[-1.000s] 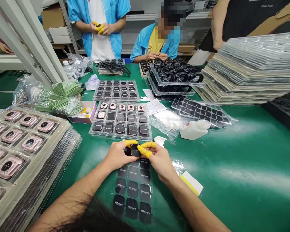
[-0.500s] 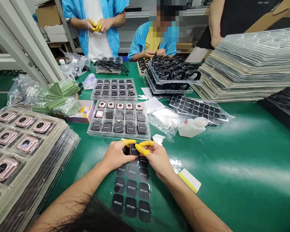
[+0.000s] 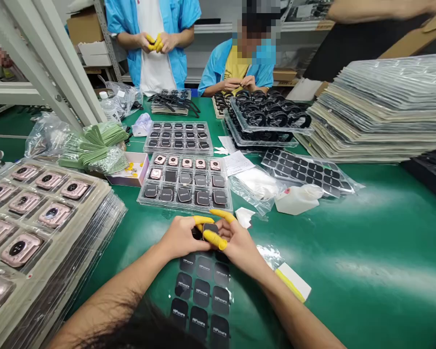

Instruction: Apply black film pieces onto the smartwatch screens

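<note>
Yellow covers sit on fingers of both my hands. My left hand (image 3: 185,236) grips a small dark square watch face (image 3: 210,228) from its left side. On the other side, my right hand (image 3: 233,238) pinches it too, thumb across the front and index finger raised. Beneath my hands lies a clear sheet of black square films (image 3: 202,293) with white lettering. Beyond them stands a clear tray (image 3: 184,207) with pink-framed watch bodies in the upper rows and dark faces below.
Left: a tall stack of trays with pink watches (image 3: 21,249), green straps (image 3: 98,145) and a box (image 3: 145,169). Right: a white bottle (image 3: 298,199), a white block (image 3: 294,281), film sheets (image 3: 305,172) and stacked trays (image 3: 378,116). People stand or sit across the table.
The view has shifted, so the table items appear further right and slightly lower. My right index finger has lifted off the watch face, which is tilted more. The arm at the upper right has risen.
</note>
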Available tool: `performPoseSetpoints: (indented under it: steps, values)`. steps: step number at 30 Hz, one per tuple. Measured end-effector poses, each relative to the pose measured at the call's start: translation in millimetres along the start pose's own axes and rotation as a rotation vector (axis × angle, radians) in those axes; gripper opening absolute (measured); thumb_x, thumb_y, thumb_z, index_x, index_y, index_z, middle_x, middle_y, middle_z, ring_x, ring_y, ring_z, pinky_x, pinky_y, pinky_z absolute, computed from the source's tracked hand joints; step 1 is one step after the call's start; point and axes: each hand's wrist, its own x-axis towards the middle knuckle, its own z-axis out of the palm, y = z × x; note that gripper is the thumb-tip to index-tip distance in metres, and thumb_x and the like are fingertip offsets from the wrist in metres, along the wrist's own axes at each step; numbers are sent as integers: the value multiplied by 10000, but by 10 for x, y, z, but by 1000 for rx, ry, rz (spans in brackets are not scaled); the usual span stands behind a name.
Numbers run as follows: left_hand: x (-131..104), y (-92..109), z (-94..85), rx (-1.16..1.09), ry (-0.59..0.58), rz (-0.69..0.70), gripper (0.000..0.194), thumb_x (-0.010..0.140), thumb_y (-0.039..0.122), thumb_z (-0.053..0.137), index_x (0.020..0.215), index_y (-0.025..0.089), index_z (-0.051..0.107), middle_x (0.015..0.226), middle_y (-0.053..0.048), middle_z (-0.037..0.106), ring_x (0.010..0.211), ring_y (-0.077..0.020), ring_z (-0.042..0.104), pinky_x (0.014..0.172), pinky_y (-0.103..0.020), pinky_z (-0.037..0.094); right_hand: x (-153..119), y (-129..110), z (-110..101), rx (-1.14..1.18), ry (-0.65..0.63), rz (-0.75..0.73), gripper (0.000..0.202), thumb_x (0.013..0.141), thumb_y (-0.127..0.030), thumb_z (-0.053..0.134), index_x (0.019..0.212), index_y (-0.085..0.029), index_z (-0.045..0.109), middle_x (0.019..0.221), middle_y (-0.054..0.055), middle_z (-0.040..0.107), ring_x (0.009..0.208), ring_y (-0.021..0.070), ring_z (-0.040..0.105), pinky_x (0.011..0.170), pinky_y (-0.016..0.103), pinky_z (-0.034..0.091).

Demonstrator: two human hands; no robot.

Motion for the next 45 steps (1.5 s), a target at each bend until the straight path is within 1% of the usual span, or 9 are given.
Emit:
performPoseSetpoints:
  steps: [5,8,16,28,31,35,38,40,45]
  values:
    - [14,-28,4,-72,-10,-36,625,709,367,991,1303,261,831,999,9,896,936,-235,847,908,-300,658,7,-48,-178,-70,204,-64,573,664,-679,958,1000,-251,776,817,49,761,593,189,615,461,304,478]
    - [22,-54,23,-113,-12,-21,565,781,343,951,1325,260,819,1023,4,902,974,-239,860,944,-307,665,359,-211,-191,-166,252,-168,541,717,-658,920,1056,-259,786,864,64,788,609,191,613,487,304,457]
    - [33,-135,86,-100,20,99,406,832,208,887,1235,235,842,1011,-10,906,966,-272,873,891,-289,660,1735,-670,776,-900,-22,-381,228,881,-386,799,1004,-209,873,1014,121,756,892,291,709,817,413,530]
    - [77,-227,120,-157,-13,16,95,820,199,818,891,257,795,1045,-46,903,1003,-294,866,834,-311,629,1937,-695,1530,-1025,-143,-391,308,783,-425,950,922,-192,802,1072,135,768,939,297,734,838,405,556]
    - [81,-190,51,-151,-105,-25,128,856,296,817,973,245,818,1088,-41,900,1049,-277,856,900,-294,627,1796,-786,1431,-659,-172,-345,457,728,-591,956,911,-211,779,959,85,802,835,273,757,783,423,615]
    - [89,-114,-42,-116,-149,-92,422,892,457,799,1253,238,824,1110,-46,896,1076,-292,837,1003,-345,617,1158,-717,858,-132,-77,-228,546,591,-587,1012,951,-222,822,1083,88,836,953,295,801,864,436,672]
    - [82,-68,-60,-147,-121,-118,489,814,465,880,1236,220,839,1106,-55,895,1075,-290,833,983,-321,615,520,-447,305,-129,203,-126,463,599,-528,1015,919,-256,821,987,73,847,925,313,813,777,394,684]
    - [66,-46,-50,-181,-82,-110,597,725,483,952,1252,227,835,1121,-42,891,1076,-283,830,952,-299,616,194,-244,52,-63,201,-15,589,571,-480,1036,1091,-307,819,956,67,844,874,341,828,714,412,692]
    - [20,-19,-20,-155,-11,-80,633,745,455,943,1331,252,816,1156,-18,886,1034,-262,829,961,-308,622,-10,-1,-23,-113,131,-200,359,709,-537,963,919,-274,838,1124,89,768,852,295,812,700,396,689]
